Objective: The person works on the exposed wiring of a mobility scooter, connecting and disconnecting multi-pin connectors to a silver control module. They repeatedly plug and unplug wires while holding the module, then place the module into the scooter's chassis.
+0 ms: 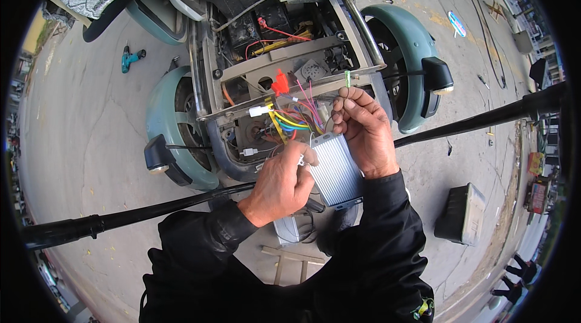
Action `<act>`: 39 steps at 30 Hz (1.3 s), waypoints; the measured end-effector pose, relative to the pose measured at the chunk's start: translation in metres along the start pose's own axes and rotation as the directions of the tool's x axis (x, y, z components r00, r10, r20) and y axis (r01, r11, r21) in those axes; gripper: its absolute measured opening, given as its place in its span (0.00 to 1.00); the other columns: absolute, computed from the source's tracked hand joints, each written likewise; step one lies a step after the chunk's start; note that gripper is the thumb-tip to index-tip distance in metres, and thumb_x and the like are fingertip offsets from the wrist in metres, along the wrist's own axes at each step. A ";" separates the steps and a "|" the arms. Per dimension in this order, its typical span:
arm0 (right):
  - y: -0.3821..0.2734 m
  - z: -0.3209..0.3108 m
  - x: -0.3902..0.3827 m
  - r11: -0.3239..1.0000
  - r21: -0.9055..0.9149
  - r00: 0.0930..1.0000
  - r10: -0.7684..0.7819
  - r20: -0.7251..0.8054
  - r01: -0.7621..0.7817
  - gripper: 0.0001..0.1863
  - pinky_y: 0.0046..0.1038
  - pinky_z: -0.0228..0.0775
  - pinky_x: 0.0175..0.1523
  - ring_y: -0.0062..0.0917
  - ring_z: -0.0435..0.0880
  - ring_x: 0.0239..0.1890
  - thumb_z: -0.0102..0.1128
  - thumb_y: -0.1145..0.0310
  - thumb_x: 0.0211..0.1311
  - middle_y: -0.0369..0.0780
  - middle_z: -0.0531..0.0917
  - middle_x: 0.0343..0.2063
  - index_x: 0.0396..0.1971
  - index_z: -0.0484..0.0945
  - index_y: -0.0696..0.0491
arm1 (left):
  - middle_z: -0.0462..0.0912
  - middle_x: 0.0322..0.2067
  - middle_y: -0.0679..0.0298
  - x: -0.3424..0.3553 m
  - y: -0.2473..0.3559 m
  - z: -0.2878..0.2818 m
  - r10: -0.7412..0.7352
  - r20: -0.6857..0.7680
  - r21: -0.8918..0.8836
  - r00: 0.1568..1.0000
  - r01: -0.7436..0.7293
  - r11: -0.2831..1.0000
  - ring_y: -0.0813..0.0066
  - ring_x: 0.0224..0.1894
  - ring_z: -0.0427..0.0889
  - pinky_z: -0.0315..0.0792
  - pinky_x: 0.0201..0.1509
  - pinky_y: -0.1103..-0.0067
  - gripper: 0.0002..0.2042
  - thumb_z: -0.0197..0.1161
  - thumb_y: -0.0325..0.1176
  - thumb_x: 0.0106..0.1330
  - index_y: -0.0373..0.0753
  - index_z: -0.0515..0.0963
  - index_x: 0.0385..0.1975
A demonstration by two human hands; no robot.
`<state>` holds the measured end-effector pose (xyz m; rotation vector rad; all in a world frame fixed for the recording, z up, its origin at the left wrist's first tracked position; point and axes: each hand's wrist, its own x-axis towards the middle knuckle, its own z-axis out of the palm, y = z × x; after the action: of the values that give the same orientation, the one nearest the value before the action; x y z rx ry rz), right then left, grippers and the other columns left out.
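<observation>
Between my two hands sits a silver finned metal box (336,169), like a motor controller, tilted beside a bundle of coloured wires (292,122). My left hand (279,182) is closed at the box's left edge, pinching a small white connector (301,159) mostly covered by the fingers. Above the box's upper right corner, my right hand (366,129) pinches a thin strip with a green end (347,76), perhaps a wire end. Near the wires are a red plastic piece (279,83), a white plug (260,110) and a smaller white plug (249,152).
The opened vehicle frame (284,60) stands ahead, with teal fenders (411,39) and black mirror-like housings (437,75) at its sides. A black bar (151,208) crosses the view. On the pavement lie a teal drill (131,58), a black bin (459,214) and another silver box (287,230).
</observation>
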<state>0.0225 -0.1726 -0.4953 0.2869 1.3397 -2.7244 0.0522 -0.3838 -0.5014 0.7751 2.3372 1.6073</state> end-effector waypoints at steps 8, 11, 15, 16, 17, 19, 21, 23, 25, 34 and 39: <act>0.008 -0.002 0.006 0.997 -0.062 0.985 -0.062 -0.161 0.052 0.12 0.21 0.80 0.40 0.19 0.84 0.36 0.58 0.73 0.73 0.38 0.86 0.39 0.52 0.79 0.58 | 0.80 0.39 0.56 0.002 -0.003 0.008 0.119 0.019 0.139 0.993 -0.120 0.983 0.56 0.36 0.84 0.77 0.39 0.67 0.15 0.70 0.27 0.67 0.35 0.68 0.46; 0.006 -0.003 0.007 0.991 -0.120 0.964 -0.091 -0.248 0.062 0.12 0.21 0.79 0.39 0.18 0.84 0.36 0.58 0.71 0.74 0.38 0.86 0.39 0.53 0.79 0.58 | 0.80 0.43 0.56 0.002 -0.006 0.010 0.052 0.059 0.115 0.997 -0.059 0.992 0.53 0.39 0.83 0.78 0.42 0.65 0.16 0.70 0.26 0.66 0.35 0.69 0.46; 0.003 -0.004 0.006 0.992 -0.117 0.961 -0.084 -0.263 0.055 0.12 0.20 0.78 0.39 0.17 0.83 0.34 0.58 0.68 0.75 0.36 0.86 0.38 0.52 0.79 0.57 | 0.80 0.42 0.56 0.002 -0.007 0.012 0.064 0.037 0.135 0.997 -0.069 0.989 0.55 0.37 0.83 0.77 0.40 0.66 0.15 0.71 0.26 0.66 0.35 0.70 0.44; 0.003 -0.005 0.005 0.991 -0.123 0.963 -0.087 -0.255 0.057 0.12 0.20 0.78 0.39 0.16 0.83 0.34 0.59 0.68 0.76 0.36 0.86 0.38 0.52 0.79 0.57 | 0.80 0.42 0.56 0.003 -0.007 0.012 0.070 0.031 0.144 0.997 -0.074 0.987 0.56 0.36 0.82 0.77 0.40 0.67 0.15 0.71 0.27 0.66 0.35 0.70 0.44; 0.003 -0.007 0.004 0.990 -0.124 0.968 -0.092 -0.232 0.064 0.12 0.20 0.78 0.39 0.16 0.83 0.34 0.59 0.67 0.76 0.36 0.86 0.38 0.52 0.79 0.57 | 0.80 0.42 0.57 0.003 -0.006 0.012 0.075 0.024 0.155 0.997 -0.078 0.985 0.57 0.35 0.82 0.77 0.40 0.67 0.15 0.71 0.27 0.66 0.35 0.70 0.44; 0.001 -0.010 0.004 0.986 -0.154 0.969 -0.099 -0.224 0.065 0.12 0.20 0.78 0.40 0.17 0.83 0.34 0.58 0.67 0.77 0.36 0.86 0.38 0.53 0.79 0.57 | 0.80 0.41 0.57 0.003 -0.005 0.013 0.057 0.017 0.141 0.998 -0.059 0.988 0.59 0.34 0.81 0.77 0.39 0.68 0.16 0.73 0.28 0.65 0.35 0.70 0.43; -0.001 -0.014 0.003 0.982 -0.173 0.971 -0.113 -0.212 0.077 0.12 0.21 0.79 0.41 0.18 0.84 0.34 0.57 0.67 0.78 0.36 0.86 0.38 0.53 0.78 0.57 | 0.80 0.40 0.58 0.004 -0.005 0.014 0.050 0.021 0.141 0.999 -0.053 0.989 0.61 0.34 0.80 0.77 0.39 0.69 0.17 0.74 0.28 0.63 0.35 0.70 0.43; -0.002 -0.017 0.002 0.978 -0.188 0.965 -0.130 -0.226 0.088 0.12 0.21 0.79 0.41 0.18 0.84 0.34 0.57 0.66 0.78 0.36 0.86 0.38 0.52 0.79 0.57 | 0.79 0.40 0.59 0.005 -0.005 0.014 0.053 0.030 0.141 0.998 -0.056 0.988 0.63 0.33 0.79 0.77 0.39 0.70 0.18 0.76 0.29 0.62 0.36 0.70 0.42; -0.001 -0.020 0.002 0.980 -0.177 0.964 -0.132 -0.233 0.092 0.11 0.22 0.79 0.42 0.18 0.84 0.34 0.57 0.66 0.78 0.37 0.87 0.39 0.51 0.79 0.57 | 0.79 0.40 0.59 0.006 -0.007 0.016 0.093 0.039 0.199 0.995 -0.099 0.975 0.63 0.34 0.79 0.77 0.38 0.71 0.19 0.77 0.29 0.60 0.36 0.71 0.42; -0.002 -0.023 -0.005 0.998 0.021 0.987 -0.054 -0.154 0.058 0.10 0.23 0.80 0.44 0.21 0.86 0.35 0.55 0.67 0.79 0.40 0.87 0.40 0.50 0.78 0.57 | 0.79 0.36 0.60 0.013 -0.007 0.018 0.146 0.029 0.231 0.989 -0.148 0.962 0.64 0.31 0.79 0.76 0.35 0.72 0.15 0.75 0.27 0.62 0.36 0.72 0.38; 0.007 -0.009 -0.012 0.999 0.030 0.999 -0.036 -0.019 0.036 0.09 0.24 0.81 0.45 0.23 0.87 0.37 0.58 0.70 0.77 0.42 0.88 0.39 0.50 0.79 0.57 | 0.79 0.31 0.60 0.014 0.003 0.019 -0.023 -0.062 0.075 0.998 0.028 0.997 0.69 0.29 0.78 0.73 0.35 0.74 0.11 0.68 0.30 0.71 0.35 0.71 0.40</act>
<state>0.0367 -0.1697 -0.5040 0.2945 1.3224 -2.7802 0.0494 -0.3606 -0.5043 0.7178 2.4535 1.5607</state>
